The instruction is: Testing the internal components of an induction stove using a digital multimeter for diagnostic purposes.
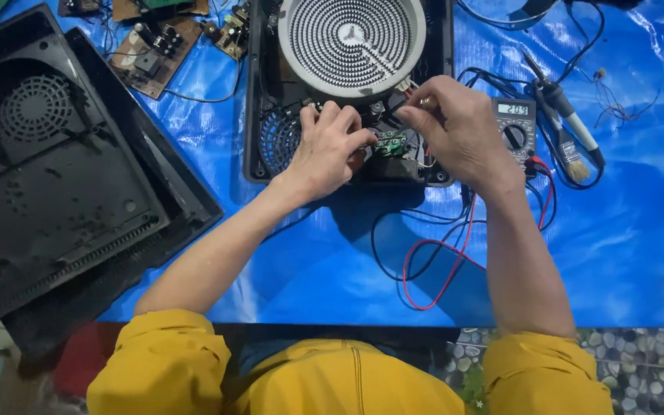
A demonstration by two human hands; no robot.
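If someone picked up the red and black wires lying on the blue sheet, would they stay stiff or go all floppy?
Probably floppy: the thin red and black wires lie in loose, overlapping loops on the blue plastic sheet, so they would likely droop and dangle. They look light for their length. They run up towards the small grey multimeter, so a pull might drag it along.

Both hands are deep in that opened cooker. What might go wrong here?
The left hand and right hand crowd the small green board, so a slip might bend a part. The red and black leads loop by the right forearm and could snag, perhaps dragging the meter.
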